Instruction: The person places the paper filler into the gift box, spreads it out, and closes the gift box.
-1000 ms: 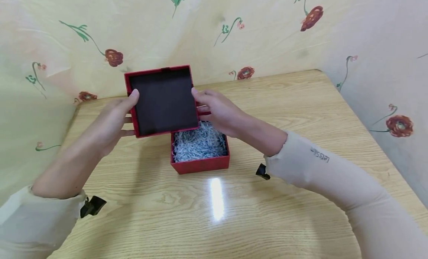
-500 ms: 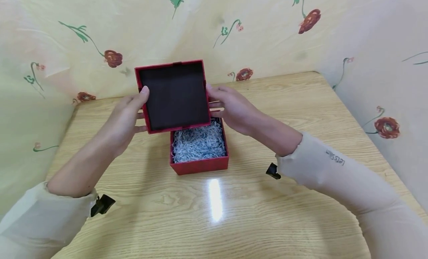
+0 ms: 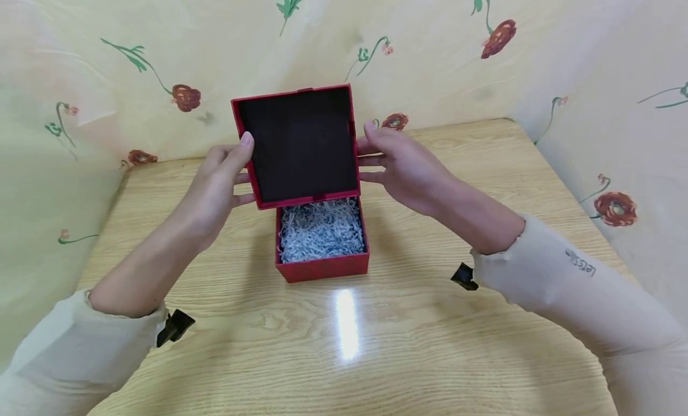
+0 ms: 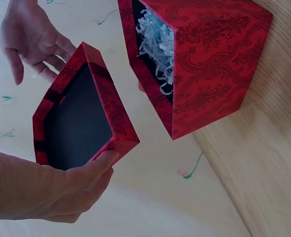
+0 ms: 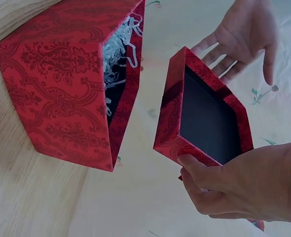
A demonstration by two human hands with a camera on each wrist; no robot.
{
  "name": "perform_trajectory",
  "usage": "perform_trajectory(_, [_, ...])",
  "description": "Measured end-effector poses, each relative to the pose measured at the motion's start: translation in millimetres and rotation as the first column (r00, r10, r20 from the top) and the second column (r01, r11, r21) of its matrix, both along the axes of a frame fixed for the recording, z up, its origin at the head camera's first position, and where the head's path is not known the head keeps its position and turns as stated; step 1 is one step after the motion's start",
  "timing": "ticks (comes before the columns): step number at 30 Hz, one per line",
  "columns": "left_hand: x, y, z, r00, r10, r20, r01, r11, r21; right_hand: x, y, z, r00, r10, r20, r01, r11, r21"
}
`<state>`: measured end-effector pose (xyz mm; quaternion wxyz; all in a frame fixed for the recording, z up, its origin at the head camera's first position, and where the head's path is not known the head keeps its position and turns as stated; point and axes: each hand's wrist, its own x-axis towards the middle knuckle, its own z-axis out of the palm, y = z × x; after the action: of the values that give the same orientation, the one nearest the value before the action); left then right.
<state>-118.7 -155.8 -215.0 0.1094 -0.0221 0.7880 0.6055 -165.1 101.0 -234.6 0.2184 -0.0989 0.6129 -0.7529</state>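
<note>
In the head view my left hand holds a red, black-lined box lid by its left edge. Its thumb overlaps the rim and its fingers reach behind. Fingers of my right hand touch or lie close to the lid's right edge; its thumb stands apart from it. The lid is tilted up, its dark inside facing me. Below stands the matching red box, filled with pale blue shredded paper. Both wrist views show the box's dark damask pattern. The lid hides the box's back edge.
A wood-grain table carries the box. Floral cloth hangs behind and at both sides. Black clips sit at the sleeve cuffs. A bright light reflection lies on the tabletop.
The lid has moved right and slightly up, over the back of the box. Both hands moved right. My right thumb has come away from the lid's edge. The box has stayed put.
</note>
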Motion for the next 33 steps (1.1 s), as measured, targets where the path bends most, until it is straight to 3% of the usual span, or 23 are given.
perform_trajectory(11, [2.2, 2.6, -1.8, 0.999, -0.001, -0.055, 0.003, 0.999, 0.033, 0.7, 6.0, -3.5, 0.999, -0.04, 0.003, 0.04, 0.998, -0.053])
perform_trajectory(17, [1.0, 3.1, -3.8, 0.994, 0.014, -0.11, -0.003, 0.995, 0.099, 1.3, 5.5, -4.8, 0.999, -0.053, -0.007, 0.053, 0.996, -0.067])
perform_trajectory(25, [0.2, 2.4, -6.2, 0.991, 0.021, -0.131, -0.008, 0.995, 0.095, 1.2, 7.4, -0.9, 0.995, -0.008, -0.101, 0.008, 1.0, 0.003])
perform_trajectory(33, [-1.1, -1.1, -12.8, 0.989, 0.026, -0.146, -0.008, 0.992, 0.124, 5.6, 5.4, -0.8, 0.993, 0.017, -0.116, -0.01, 0.998, 0.062])
